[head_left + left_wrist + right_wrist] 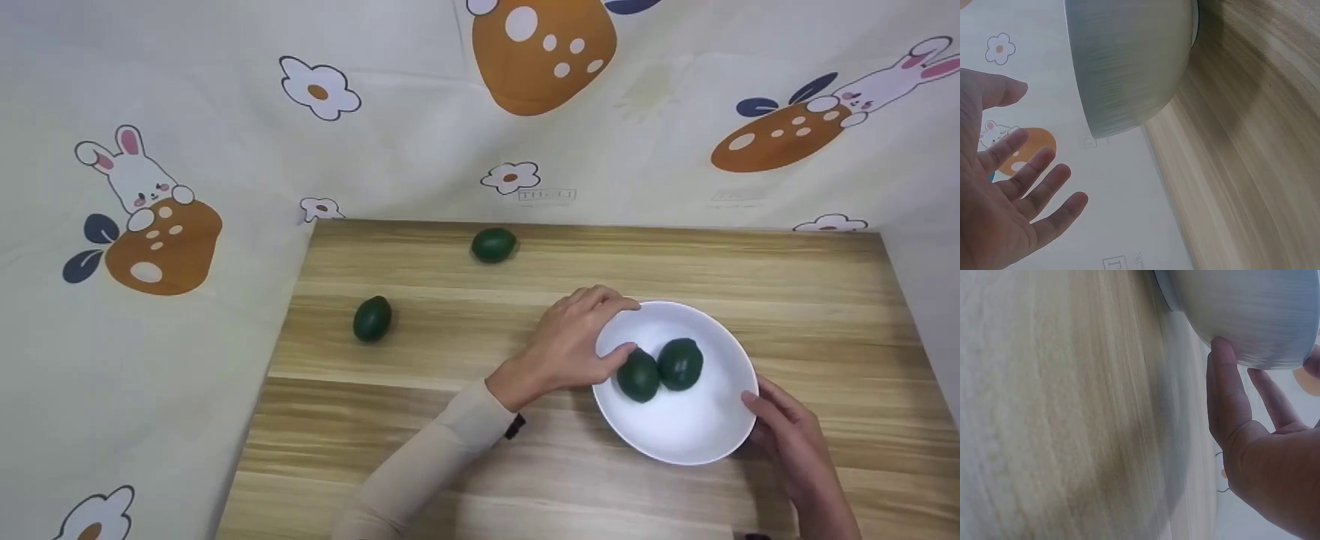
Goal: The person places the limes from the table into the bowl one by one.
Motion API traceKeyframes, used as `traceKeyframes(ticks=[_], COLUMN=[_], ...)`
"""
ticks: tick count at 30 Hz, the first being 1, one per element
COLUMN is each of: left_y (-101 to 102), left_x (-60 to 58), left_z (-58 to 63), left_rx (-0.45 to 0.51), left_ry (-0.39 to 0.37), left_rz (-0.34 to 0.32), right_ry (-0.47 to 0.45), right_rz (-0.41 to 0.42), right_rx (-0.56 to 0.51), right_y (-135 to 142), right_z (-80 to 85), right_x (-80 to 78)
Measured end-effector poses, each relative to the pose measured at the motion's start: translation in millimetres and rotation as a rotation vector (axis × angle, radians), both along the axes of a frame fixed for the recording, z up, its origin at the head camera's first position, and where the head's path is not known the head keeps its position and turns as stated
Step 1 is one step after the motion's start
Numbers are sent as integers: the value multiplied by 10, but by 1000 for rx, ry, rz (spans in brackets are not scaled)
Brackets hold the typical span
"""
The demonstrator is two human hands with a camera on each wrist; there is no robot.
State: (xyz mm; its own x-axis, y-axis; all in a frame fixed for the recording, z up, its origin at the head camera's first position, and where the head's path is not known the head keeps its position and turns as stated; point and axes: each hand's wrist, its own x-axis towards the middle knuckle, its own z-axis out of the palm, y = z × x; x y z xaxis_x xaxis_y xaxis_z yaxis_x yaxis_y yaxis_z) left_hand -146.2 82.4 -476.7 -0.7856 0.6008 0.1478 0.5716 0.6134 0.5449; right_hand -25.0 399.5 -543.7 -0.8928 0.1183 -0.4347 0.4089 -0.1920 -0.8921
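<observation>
A white bowl [709, 427] stands on the wooden table with two dark green limes [680, 364] lying side by side in it. My right hand [795, 442] grips the bowl's right side, thumb at the rim and fingers against the outer wall. In the right wrist view, fingertips [1223, 349] meet the bowl's ribbed outside [1252, 318]. At the left rim is my left hand [574, 341], fingers spread and thumb over the nearer lime in the head view. The left wrist view shows these fingers [1044, 191] loosely extended, apart from the bowl [1129, 67], with nothing in them.
One lime [493, 245] lies near the back edge of the table [450, 360], another lime [373, 319] towards its left side. A pale cloth [405, 135] printed with rabbits and flowers hangs behind the table and along its sides.
</observation>
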Motion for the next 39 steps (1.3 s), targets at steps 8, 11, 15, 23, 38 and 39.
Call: traceKeyframes(ticks=[8, 11, 15, 23, 38, 39], left_y=[-72, -109, -152, -252, -463, -473], left_x=[-4, -9, -6, -4, -17, -16], left_z=[4, -2, -11, -49, -106, -107], left_rx=[1, 4, -4, -5, -13, -14], left_ry=[-11, -5, 0, 53, 100, 101], left_rz=[11, 17, 28, 52, 89, 89], right_ry=[18, 22, 29, 48, 18, 15], right_rz=[-13, -14, -6, 8, 1, 1], right_rx=[-33, -39, -39, -45, -63, -61], right_y=[-14, -15, -15, -13, 20, 22], right_z=[-1, -6, -12, -25, -27, -29], right_x=[-4, -4, -1, 6, 11, 13])
